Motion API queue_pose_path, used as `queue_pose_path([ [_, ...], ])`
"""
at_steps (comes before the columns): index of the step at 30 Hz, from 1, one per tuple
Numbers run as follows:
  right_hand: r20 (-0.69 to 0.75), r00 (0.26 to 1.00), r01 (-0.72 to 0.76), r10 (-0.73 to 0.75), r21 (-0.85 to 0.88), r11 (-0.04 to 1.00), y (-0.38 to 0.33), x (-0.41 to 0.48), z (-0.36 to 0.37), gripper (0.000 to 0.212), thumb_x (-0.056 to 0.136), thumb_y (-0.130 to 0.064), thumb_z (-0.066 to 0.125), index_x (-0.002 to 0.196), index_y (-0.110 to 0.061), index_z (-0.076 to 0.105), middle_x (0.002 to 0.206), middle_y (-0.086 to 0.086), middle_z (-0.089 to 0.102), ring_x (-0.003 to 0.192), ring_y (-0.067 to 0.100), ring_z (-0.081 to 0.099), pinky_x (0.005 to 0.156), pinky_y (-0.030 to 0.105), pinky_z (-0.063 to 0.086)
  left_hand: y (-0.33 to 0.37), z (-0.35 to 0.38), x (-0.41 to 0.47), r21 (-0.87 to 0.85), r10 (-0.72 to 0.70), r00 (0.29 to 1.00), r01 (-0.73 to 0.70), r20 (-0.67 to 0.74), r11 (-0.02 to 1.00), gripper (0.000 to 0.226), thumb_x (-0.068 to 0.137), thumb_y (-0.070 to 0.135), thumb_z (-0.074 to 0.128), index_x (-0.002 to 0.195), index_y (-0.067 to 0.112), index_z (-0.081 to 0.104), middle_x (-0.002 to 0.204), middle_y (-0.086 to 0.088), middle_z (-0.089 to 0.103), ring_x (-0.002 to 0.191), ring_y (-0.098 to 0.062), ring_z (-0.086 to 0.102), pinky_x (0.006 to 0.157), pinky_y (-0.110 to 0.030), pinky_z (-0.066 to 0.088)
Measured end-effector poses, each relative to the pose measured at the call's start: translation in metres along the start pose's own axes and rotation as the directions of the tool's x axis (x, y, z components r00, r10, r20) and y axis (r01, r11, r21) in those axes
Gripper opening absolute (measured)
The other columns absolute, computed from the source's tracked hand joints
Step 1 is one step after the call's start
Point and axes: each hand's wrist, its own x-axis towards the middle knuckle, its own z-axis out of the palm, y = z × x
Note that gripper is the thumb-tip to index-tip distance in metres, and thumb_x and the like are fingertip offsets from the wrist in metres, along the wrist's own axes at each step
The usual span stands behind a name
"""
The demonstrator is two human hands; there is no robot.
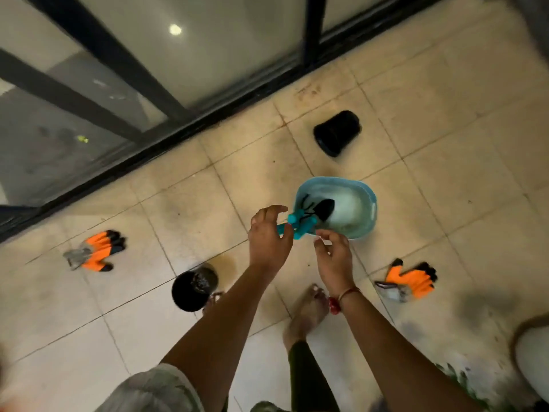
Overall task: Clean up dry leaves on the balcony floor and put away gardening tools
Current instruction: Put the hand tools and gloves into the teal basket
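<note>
Right hand (332,254): hovering half-open, holding nothing, just beside the basin rim.
Left hand (269,233): curling loosely about a teal handle; firmness of hold cannot be told.
Hand tools (300,218): lying in the blue basin (361,231), handles overhanging the near rim.
Risk: the overhanging handles are likely levering out, or tipping the basin, if let go loosely.
Count: basin one; hand tools at least two; orange gloves two (98,251) (413,281); black pots two, near (194,288) and far (337,132).

My trowel (326,208) and hand rake (306,204), black-headed with teal handles, lie side by side, heads down in the pale blue tub (367,224) on the floor tiles. Their handles are propped over its near rim. The orange-and-black left glove (101,251) and right glove (411,280) lie flat, well apart on either side.
</note>
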Motion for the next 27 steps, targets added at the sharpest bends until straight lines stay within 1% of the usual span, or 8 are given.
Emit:
queue_pose_path([
  [5,0.208,0.962,0.191,-0.175,-0.06,0.98,-0.027,-0.009,0.099,0.017,0.092,-0.011,0.057,0.106,-0.018,0.063,0.116,0.005,0.052,0.083,0.0,0.053,0.071,-0.001,0.037,-0.092,-0.044,0.017,-0.07,-0.04,0.99,0.031,-0.139,0.997,0.034,0.082,0.012,0.057,0.116,0.013,0.06,0.112,-0.008,0.059,0.107,-0.028,0.051,0.089,-0.036,0.041],
  [10,0.333,0.915,0.265,-0.229,-0.065,0.962,-0.062,-0.042,0.208,0.019,0.091,-0.011,0.057,0.104,-0.024,0.063,0.113,0.003,0.055,0.087,0.003,0.054,0.074,0.0,0.038,-0.201,-0.124,0.009,-0.147,-0.127,0.959,0.092,-0.252,0.985,0.045,0.084,0.012,0.055,0.129,0.014,0.049,0.124,-0.006,0.054,0.115,-0.025,0.047,0.096,-0.036,0.04],
  [13,0.414,0.887,0.258,-0.206,-0.075,0.963,-0.086,-0.073,0.272,0.017,0.092,-0.011,0.056,0.101,-0.023,0.064,0.113,0.003,0.054,0.085,0.004,0.053,0.073,0.002,0.039,-0.271,-0.186,-0.008,-0.073,-0.153,0.932,0.136,-0.328,0.988,0.048,0.082,0.012,0.052,0.13,0.012,0.049,0.123,-0.009,0.055,0.113,-0.029,0.05,0.093,-0.039,0.04],
  [17,0.5,0.842,0.29,-0.204,-0.101,0.952,-0.101,-0.099,0.347,0.017,0.092,-0.011,0.055,0.101,-0.022,0.064,0.114,0.001,0.054,0.09,0.01,0.055,0.075,0.005,0.039,-0.351,-0.238,-0.024,0.056,-0.131,0.932,0.159,-0.337,0.986,0.046,0.08,0.015,0.054,0.125,0.011,0.053,0.118,-0.01,0.057,0.109,-0.031,0.052,0.086,-0.042,0.046],
  [20,0.57,0.789,0.358,-0.229,-0.125,0.925,-0.101,-0.105,0.4,0.016,0.092,-0.01,0.055,0.102,-0.018,0.064,0.112,0.0,0.053,0.088,0.008,0.054,0.075,0.002,0.037,-0.395,-0.249,-0.03,0.098,-0.131,0.91,0.183,-0.394,0.978,0.04,0.078,0.01,0.058,0.118,0.006,0.056,0.109,-0.014,0.059,0.099,-0.034,0.055,0.078,-0.038,0.045],
  [23,0.628,0.741,0.424,-0.235,-0.168,0.89,-0.09,-0.103,0.446,0.016,0.091,-0.009,0.056,0.1,-0.018,0.065,0.11,0.0,0.053,0.082,0.004,0.053,0.071,0.0,0.036,-0.43,-0.242,-0.031,0.082,-0.196,0.881,0.254,-0.43,0.964,0.044,0.079,0.004,0.055,0.123,0.006,0.054,0.11,-0.016,0.057,0.097,-0.036,0.054,0.075,-0.041,0.045],
  [24,0.645,0.727,0.447,-0.235,-0.185,0.875,-0.086,-0.102,0.458,0.015,0.09,-0.009,0.057,0.1,-0.018,0.065,0.11,0.001,0.052,0.083,0.008,0.055,0.072,0.002,0.038,-0.441,-0.236,-0.032,0.066,-0.23,0.872,0.285,-0.432,0.956,0.047,0.079,0.002,0.053,0.126,0.007,0.052,0.113,-0.017,0.056,0.099,-0.036,0.053,0.076,-0.043,0.045],
  [27,0.71,0.668,0.525,-0.223,-0.237,0.818,-0.075,-0.092,0.49,0.015,0.09,-0.011,0.057,0.101,-0.017,0.066,0.108,0.001,0.049,0.091,0.018,0.056,0.081,0.019,0.044,-0.472,-0.219,-0.033,0.046,-0.287,0.865,0.334,-0.411,0.942,0.052,0.08,0.003,0.054,0.132,0.008,0.047,0.121,-0.016,0.054,0.107,-0.035,0.051,0.083,-0.045,0.046],
])
